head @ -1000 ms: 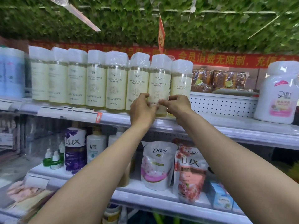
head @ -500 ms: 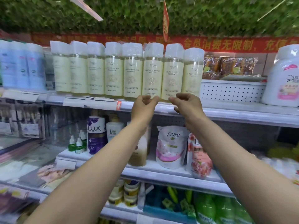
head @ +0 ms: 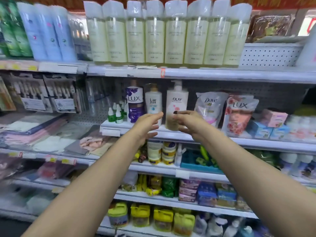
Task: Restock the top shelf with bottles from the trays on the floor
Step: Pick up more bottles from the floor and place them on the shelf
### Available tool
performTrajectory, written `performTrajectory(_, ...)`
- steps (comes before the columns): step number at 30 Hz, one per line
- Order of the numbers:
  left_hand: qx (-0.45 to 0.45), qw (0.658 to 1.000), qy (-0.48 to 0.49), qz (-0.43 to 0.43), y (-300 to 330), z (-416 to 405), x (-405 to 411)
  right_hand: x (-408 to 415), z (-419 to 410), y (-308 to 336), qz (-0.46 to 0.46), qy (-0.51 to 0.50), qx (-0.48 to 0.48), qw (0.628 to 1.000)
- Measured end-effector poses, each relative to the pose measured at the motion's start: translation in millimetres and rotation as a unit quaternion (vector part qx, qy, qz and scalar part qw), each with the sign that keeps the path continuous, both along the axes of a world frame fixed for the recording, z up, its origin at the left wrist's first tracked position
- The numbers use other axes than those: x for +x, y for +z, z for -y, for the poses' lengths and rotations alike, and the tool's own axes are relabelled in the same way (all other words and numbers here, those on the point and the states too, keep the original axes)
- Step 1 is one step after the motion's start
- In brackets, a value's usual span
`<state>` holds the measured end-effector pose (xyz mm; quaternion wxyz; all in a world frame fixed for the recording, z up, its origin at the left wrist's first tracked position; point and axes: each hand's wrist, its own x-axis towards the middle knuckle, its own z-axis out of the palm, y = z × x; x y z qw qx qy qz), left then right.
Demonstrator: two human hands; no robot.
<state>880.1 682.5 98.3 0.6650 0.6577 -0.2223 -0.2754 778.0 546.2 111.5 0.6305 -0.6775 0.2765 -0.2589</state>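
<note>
Head camera: we faced pale yellow bottles lining the top shelf; our left hand and right hand hung released, empty, before the Olay bottle.

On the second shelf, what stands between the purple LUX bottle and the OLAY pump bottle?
Head view: one white pump bottle stands between the purple LUX bottle and the OLAY pump bottle.

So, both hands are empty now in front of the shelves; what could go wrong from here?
1. The pale yellow bottles stand tightly packed at the top shelf front edge; squeezing in another may push one off.
2. The left hand and right hand hang close to the Olay pump bottle; a careless sweep could topple it.
</note>
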Motion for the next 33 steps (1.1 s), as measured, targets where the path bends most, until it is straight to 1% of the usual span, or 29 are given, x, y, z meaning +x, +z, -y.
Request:
performTrajectory(5,0.053,0.998,-0.005,-0.028,-50,-48,1,3,-43,-49,-0.052,0.014,0.028,0.998)
performTrajectory(10,0.075,0.995,-0.001,-0.069,-91,-80,-1,6,-74,-97,-0.098,0.016,0.053,0.994)
performTrajectory(16,0.118,0.987,0.031,-0.108,-148,-109,2,14,-97,-151,-0.159,0.044,0.052,0.985)
performTrajectory(23,0.157,0.972,0.063,-0.162,-200,-122,8,34,-104,-201,-0.195,0.072,0.112,0.972)
performTrajectory(33,0.165,0.958,0.123,-0.201,-231,-107,30,71,-90,-236,-0.239,0.117,0.130,0.955)
